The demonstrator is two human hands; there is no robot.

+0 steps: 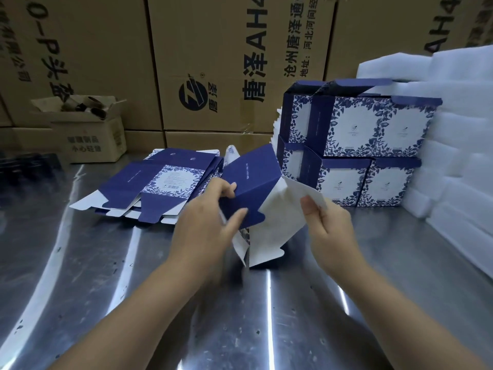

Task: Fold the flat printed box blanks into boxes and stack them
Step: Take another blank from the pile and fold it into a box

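Note:
A half-folded box blank (253,177), dark blue outside and white inside, stands tilted on the steel table between my hands. My left hand (210,222) grips its blue panel, with the thumb on the lower flap and fingers curled over the top edge. My right hand (328,225) pinches the white flap at the blank's right side. A pile of flat printed blanks (157,180) lies behind my left hand. Several folded blue-and-white boxes (357,145) are stacked in two rows at the back right.
Stacked white foam sheets (458,145) fill the right side. Large brown cartons (213,62) wall off the back. A small open carton (88,129) sits at the back left. The steel table (106,276) shines in front of me.

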